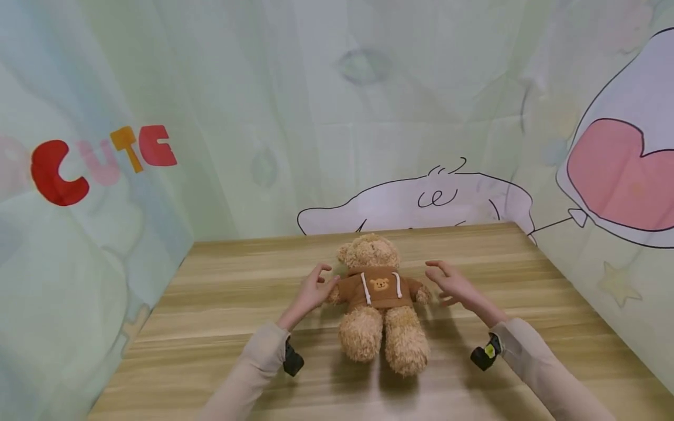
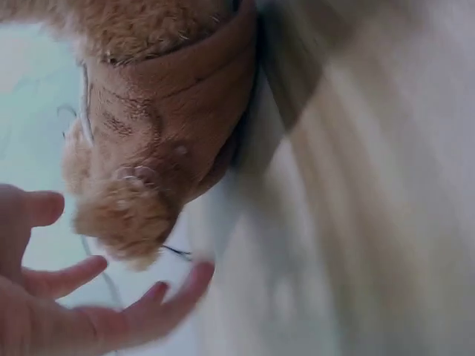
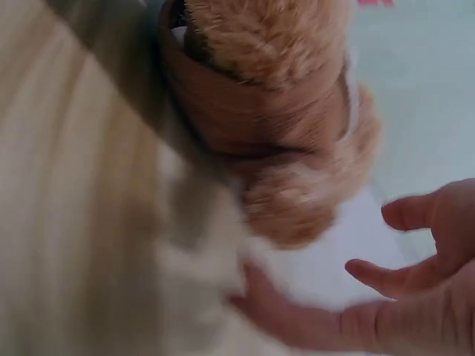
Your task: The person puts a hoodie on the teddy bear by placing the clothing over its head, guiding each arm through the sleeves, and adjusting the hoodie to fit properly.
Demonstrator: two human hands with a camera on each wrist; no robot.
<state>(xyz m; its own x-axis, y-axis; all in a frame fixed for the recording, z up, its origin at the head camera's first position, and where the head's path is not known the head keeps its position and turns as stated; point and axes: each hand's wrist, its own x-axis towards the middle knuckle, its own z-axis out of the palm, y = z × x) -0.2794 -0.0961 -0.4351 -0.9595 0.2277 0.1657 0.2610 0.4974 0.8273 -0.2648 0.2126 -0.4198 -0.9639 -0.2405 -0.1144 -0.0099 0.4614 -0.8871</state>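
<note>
A light-brown teddy bear in a brown hoodie with white drawstrings lies on its back on the wooden table, its head toward the far edge and its legs toward me. Beside the bear's paw on the left is my left hand, fingers spread and loosely bent. My right hand hovers off the opposite paw, fingers parted, with a small gap to the fur. In the left wrist view the bear's paw hangs above my fingers. The right wrist view shows the other paw near my blurred fingertips.
The wood-grain table reaches back to a pale printed curtain behind it and at both sides. The curtain carries the letters CUTE and a balloon drawing. Small black cameras are strapped to both wrists over light sleeves.
</note>
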